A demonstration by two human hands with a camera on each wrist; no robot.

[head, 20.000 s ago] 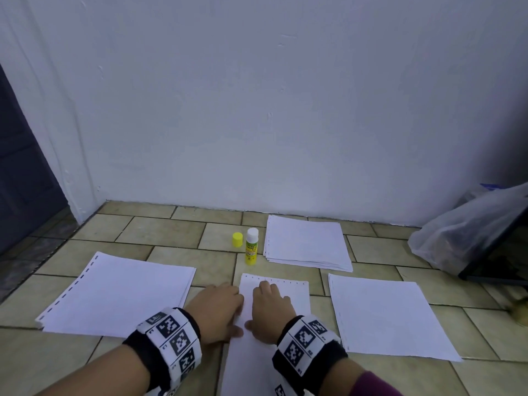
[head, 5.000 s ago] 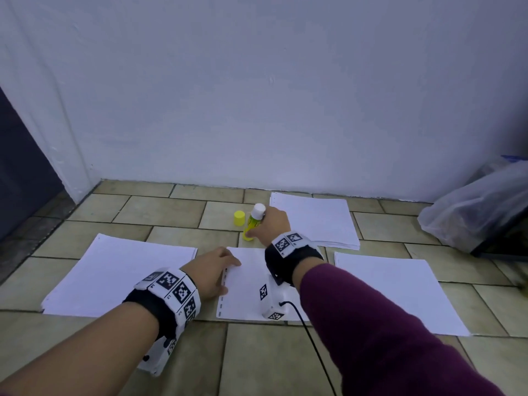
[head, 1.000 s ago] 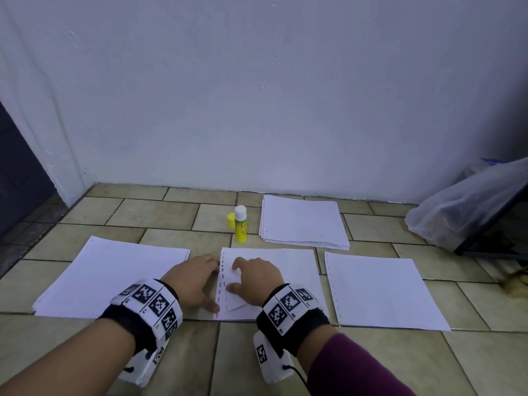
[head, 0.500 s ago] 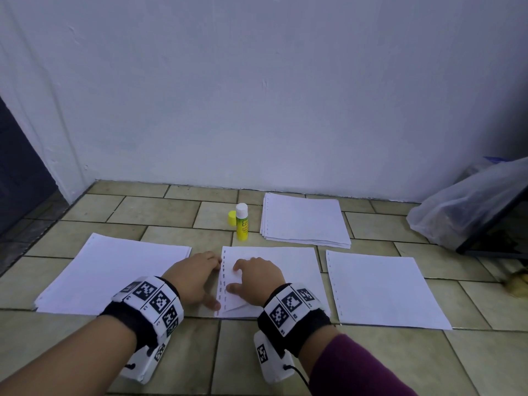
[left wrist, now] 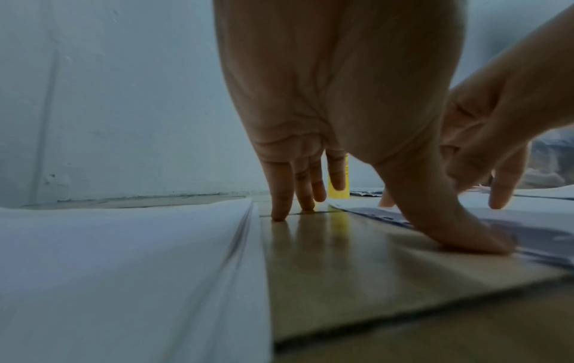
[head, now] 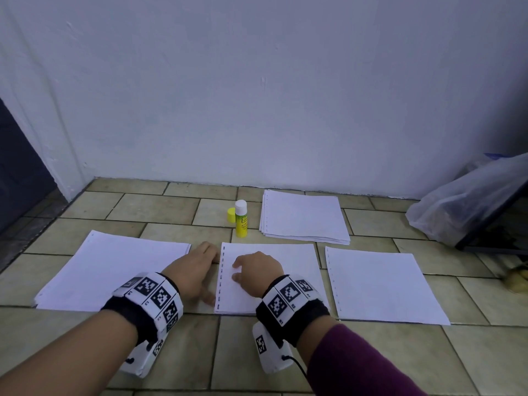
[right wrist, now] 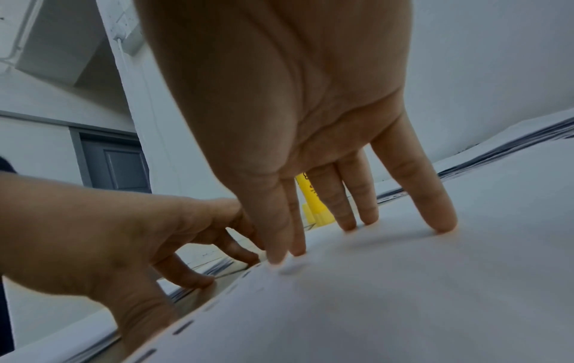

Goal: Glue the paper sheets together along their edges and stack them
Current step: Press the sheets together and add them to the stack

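I've got my right hand (head: 257,272) flat, fingers straight, pressing the middle sheets (head: 281,277) under it to seat the glued punched edge, left hand (head: 194,271) open alongside on the floor (head: 205,347), thumb pinning that edge.

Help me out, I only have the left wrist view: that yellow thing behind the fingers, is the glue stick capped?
Observer: No. The head view shows the glue stick upright, with its yellow cap off on the tile beside it.
Operator: Where is the right hand pressing?
Observer: The right hand has its fingers spread on the middle sheet, near its punched left edge.
Operator: Any paper I can't see?
Observer: A right sheet lies flat on the floor, apart from the middle one.
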